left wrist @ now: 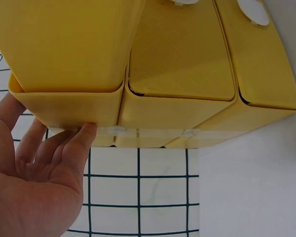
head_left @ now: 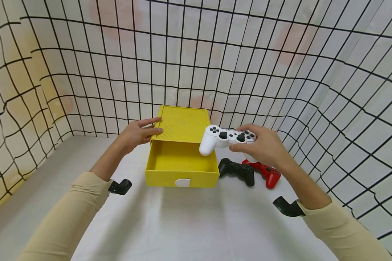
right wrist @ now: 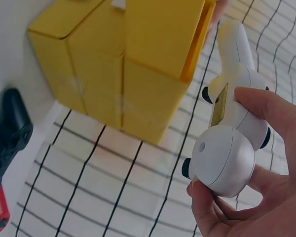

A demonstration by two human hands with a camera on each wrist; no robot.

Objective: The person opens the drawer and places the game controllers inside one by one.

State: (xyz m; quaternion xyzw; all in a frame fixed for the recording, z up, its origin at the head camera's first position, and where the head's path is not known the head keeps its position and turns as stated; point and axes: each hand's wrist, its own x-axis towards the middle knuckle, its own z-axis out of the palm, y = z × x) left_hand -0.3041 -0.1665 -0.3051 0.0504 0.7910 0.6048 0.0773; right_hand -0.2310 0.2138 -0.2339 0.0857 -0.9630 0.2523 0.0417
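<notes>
My right hand (head_left: pixel 262 146) grips a white game controller (head_left: pixel 228 137) by its right end, holding it up over the right rear side of a pulled-out yellow drawer (head_left: pixel 163 178). In the right wrist view the thumb and fingers pinch the white controller (right wrist: pixel 222 158) at its near half. With fingers mostly straight, my left hand (head_left: pixel 135 134) touches the left edge of the yellow drawer cabinet (head_left: pixel 184 123). The left wrist view shows the left hand (left wrist: pixel 44 182) against the casing around the top drawer (left wrist: pixel 64 44), which stands out over the two closed drawers (left wrist: pixel 182 54).
A black game controller (head_left: pixel 237 171) and a red one (head_left: pixel 269 174) lie on the white table (head_left: pixel 189 224) to the right of the cabinet. Black wire mesh (head_left: pixel 189 54) stands behind and along both sides, with white sheeting beyond it.
</notes>
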